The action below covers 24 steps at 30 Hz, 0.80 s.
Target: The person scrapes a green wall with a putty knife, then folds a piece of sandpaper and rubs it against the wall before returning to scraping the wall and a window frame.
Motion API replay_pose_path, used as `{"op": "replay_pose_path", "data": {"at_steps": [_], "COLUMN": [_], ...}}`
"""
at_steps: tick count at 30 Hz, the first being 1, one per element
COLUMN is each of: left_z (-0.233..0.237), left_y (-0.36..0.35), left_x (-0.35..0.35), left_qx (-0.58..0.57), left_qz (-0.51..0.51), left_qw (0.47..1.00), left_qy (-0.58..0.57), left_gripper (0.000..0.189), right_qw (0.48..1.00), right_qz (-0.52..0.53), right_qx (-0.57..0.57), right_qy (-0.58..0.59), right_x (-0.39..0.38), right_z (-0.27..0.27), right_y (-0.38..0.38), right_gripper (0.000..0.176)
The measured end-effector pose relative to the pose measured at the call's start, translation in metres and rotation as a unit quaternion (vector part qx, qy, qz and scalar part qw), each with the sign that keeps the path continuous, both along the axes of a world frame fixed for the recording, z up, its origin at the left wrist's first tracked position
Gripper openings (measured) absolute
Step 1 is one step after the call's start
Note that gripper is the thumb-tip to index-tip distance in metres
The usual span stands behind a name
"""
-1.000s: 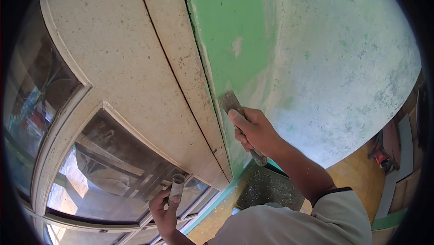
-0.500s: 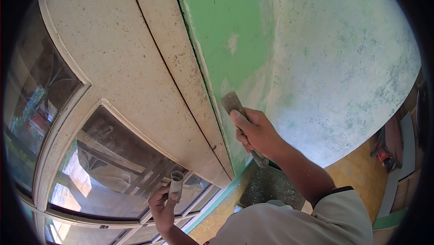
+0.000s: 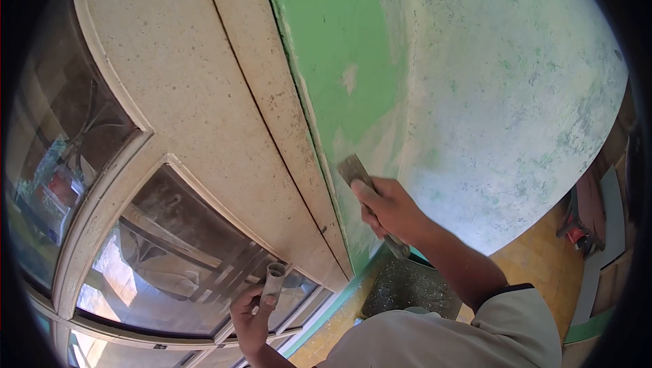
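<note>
At the far left, a dark glass pane [image 3: 54, 157] curves up beside a cream frame [image 3: 102, 191], and a second glass pane [image 3: 170, 252] sits just right of it, with reflections across both. A cream panel [image 3: 176, 83] with specks and one long dark groove runs from the top down toward the lower middle. In front of the lower glass, the left hand [image 3: 250, 317] has its fingers closed around a short pale tube [image 3: 275, 282], which stands nearly upright, tilted a little to the right, its open end up. Right of the panel comes a green painted strip [image 3: 333, 49] with a bare pale patch. Against its lower part, the right hand [image 3: 394, 212] grips a scraper [image 3: 355, 168], fingers wrapped around it and thumb along its face; the blade points up and left, but whether it touches the surface I cannot tell. Below that hand, a dark speckled mat-like piece [image 3: 414, 290] lies on the yellow floor [image 3: 536, 266]. Farther right spreads a whitish wall [image 3: 496, 110] with green blotches, and past it a small red thing [image 3: 576, 235] near a grey board [image 3: 612, 212]
</note>
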<state>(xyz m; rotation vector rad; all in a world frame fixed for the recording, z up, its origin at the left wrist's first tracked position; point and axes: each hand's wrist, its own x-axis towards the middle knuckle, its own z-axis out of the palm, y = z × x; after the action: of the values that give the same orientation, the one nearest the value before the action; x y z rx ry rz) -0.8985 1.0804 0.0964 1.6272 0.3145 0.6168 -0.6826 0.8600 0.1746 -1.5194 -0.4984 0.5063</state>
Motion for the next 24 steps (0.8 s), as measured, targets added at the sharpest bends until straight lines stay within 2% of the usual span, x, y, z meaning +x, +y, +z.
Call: {"op": "replay_pose_path", "data": {"at_steps": [2,6,11,15,21,24], "left_z": [-0.003,-0.006,-0.003,-0.003,-0.005,-0.002], "left_y": [0.001,0.004,0.001,0.004,0.002,0.003], "left_x": [-0.001,-0.001,0.0,-0.002,0.0,0.001], "left_qx": [0.004,0.028,0.052,0.076,0.049,0.039], "left_qz": [-0.012,-0.015,-0.003,0.001,0.028,0.033], "left_qw": [1.0,0.999,0.999,0.997,0.998,0.999], "left_qy": [-0.003,0.001,0.01,0.017,0.019,0.008], "left_gripper": [0.019,0.02,0.018,0.018,0.017,0.016], "right_qw": [0.999,0.999,0.998,0.992,0.997,0.998], "right_qz": [-0.012,-0.014,-0.025,-0.032,-0.031,-0.041], "right_qx": [-0.027,-0.011,0.037,0.05,0.05,0.044], "right_qy": [0.017,0.036,-0.039,-0.111,-0.056,-0.027], "right_x": [-0.009,-0.001,0.003,-0.004,-0.016,-0.015], "right_z": [-0.01,-0.011,0.011,0.002,-0.028,-0.023], "right_y": [-0.002,0.01,0.032,0.03,0.024,0.026], "right_gripper": [0.042,0.041,0.03,0.025,0.014,0.014]}}
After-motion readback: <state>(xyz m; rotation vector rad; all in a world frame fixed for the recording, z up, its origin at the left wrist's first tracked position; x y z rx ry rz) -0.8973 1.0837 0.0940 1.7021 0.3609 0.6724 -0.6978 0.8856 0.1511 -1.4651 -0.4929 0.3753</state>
